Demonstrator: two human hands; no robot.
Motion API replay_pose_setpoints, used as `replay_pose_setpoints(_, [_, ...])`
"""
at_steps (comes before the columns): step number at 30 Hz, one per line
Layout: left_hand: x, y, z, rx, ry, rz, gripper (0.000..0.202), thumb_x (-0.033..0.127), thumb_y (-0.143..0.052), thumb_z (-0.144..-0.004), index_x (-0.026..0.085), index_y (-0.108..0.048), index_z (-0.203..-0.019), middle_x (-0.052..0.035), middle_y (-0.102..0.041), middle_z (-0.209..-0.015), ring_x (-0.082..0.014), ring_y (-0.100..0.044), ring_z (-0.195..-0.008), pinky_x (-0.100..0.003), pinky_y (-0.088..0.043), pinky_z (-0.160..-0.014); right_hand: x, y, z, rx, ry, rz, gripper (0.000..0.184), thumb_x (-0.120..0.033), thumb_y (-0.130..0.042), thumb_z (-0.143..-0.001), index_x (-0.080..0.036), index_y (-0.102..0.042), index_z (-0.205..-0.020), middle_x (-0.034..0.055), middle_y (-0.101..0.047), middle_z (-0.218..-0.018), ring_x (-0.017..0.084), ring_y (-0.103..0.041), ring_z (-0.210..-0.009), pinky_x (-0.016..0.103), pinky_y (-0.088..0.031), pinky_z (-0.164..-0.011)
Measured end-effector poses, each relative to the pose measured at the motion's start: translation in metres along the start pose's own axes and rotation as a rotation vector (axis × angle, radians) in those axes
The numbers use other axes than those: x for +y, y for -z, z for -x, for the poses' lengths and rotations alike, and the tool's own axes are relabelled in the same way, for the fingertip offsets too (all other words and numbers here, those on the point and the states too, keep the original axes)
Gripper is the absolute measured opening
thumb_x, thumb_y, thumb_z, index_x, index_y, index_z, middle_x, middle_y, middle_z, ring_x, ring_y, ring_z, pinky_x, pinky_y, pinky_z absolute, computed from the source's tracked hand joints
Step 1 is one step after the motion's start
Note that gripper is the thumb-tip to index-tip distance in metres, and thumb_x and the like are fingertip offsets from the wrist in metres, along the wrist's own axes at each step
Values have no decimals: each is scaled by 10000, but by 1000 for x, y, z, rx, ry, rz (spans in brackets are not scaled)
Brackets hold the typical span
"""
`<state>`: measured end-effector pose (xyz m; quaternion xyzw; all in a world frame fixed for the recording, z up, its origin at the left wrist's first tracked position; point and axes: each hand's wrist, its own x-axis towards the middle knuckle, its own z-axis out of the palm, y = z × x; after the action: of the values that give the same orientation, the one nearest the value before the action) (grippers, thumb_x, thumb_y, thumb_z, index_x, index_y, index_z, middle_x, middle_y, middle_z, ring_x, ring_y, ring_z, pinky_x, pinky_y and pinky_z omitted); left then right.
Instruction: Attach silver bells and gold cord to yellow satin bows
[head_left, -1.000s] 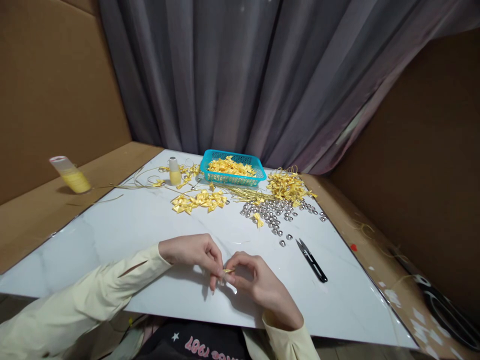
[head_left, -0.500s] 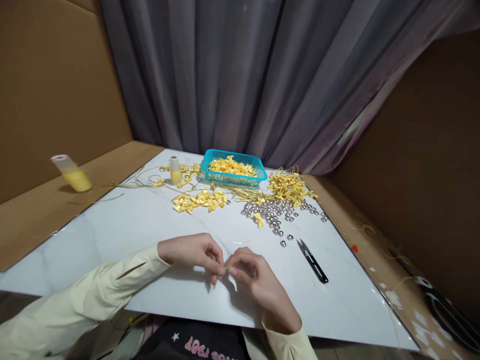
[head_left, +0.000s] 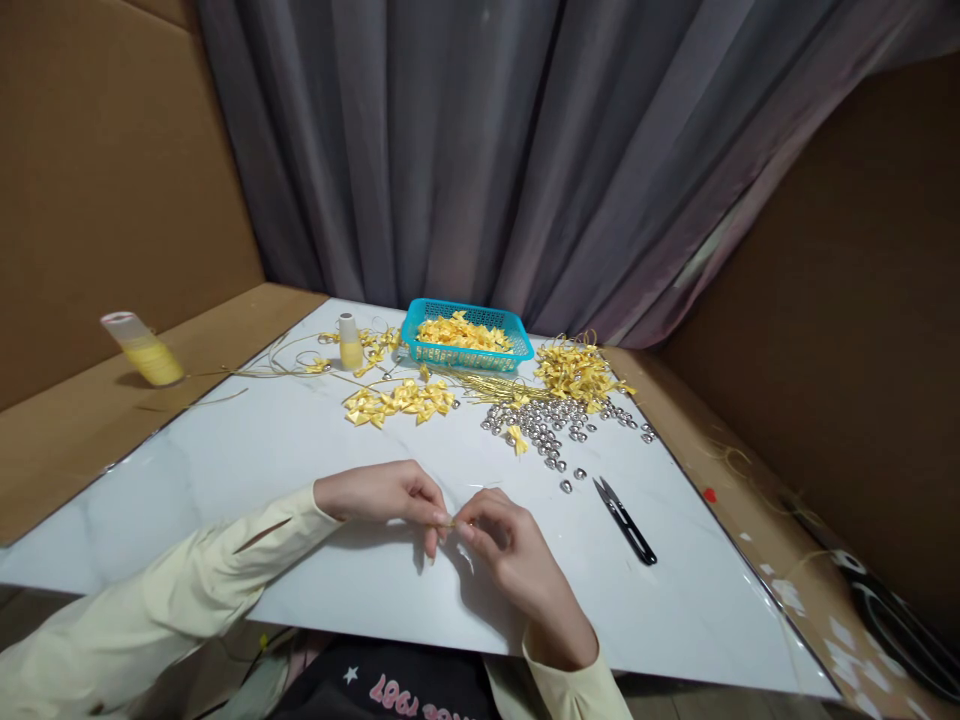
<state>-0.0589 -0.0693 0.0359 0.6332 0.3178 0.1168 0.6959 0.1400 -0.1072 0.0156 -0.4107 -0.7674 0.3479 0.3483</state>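
Near the front of the white table, my left hand point(head_left: 401, 496) and my right hand point(head_left: 511, 555) meet almost fingertip to fingertip. Each is closed in a pinch on a short piece of thin gold cord point(head_left: 452, 525), which shows in the small gap between them. Most of the cord is hidden by the fingers. To the right of my right hand lies a pair of black thread snips point(head_left: 625, 520), blades pointing away. Beyond my hands are loose silver beads point(head_left: 551, 425) and a single yellow ribbon bow point(head_left: 517, 440).
A blue basket point(head_left: 469, 362) of yellow bows stands at the back. More bows point(head_left: 397, 400) lie in front of it, with a pile of corded bows point(head_left: 574, 372) to its right. A small yellow bottle point(head_left: 350, 343) and a tilted thread spool point(head_left: 150, 355) stand left.
Both hands have risen slightly on the table. The fingertips have drawn a little apart, and more of the gold cord shows between them.
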Motion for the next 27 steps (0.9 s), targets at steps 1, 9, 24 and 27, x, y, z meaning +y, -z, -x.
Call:
replay_pose_setpoints(1, [0, 0, 0, 10, 4, -6, 288, 412, -630, -802, 132, -683, -761, -40, -713, -651, -150, -642, -657, -252, -465, -718, 0, 0, 0, 3, -1, -1, 128, -100, -578, -799, -172, -637, -711, 37, -633, -722, 189, -567, -747, 312, -449, -672])
replay_pose_setpoints(9, [6, -2, 2, 34, -16, -114, 249, 354, -595, -830, 133, -684, -758, -41, -701, -679, -149, -626, -691, -246, -463, -726, 0, 0, -1, -3, -16, -33, 127, -138, -565, -811, -174, -642, -717, 43, -631, -731, 191, -557, -756, 322, -437, -687])
replay_pose_setpoints(24, [8, 0, 3, 126, -146, -520, 189, 304, -607, -827, 159, -717, -778, -53, -655, -960, -185, -593, -954, -241, -412, -847, -2, 0, -2, -54, -137, -149, 119, -141, -558, -785, -180, -656, -730, 52, -637, -784, 185, -576, -780, 305, -434, -734])
replay_pose_setpoints(27, [6, 1, 2, 113, -174, -507, 202, 305, -603, -825, 146, -715, -770, -59, -661, -921, -184, -598, -919, -233, -424, -808, -2, 0, -2, -58, -143, -157, 110, -136, -564, -777, -173, -663, -745, 55, -636, -783, 185, -581, -769, 305, -439, -718])
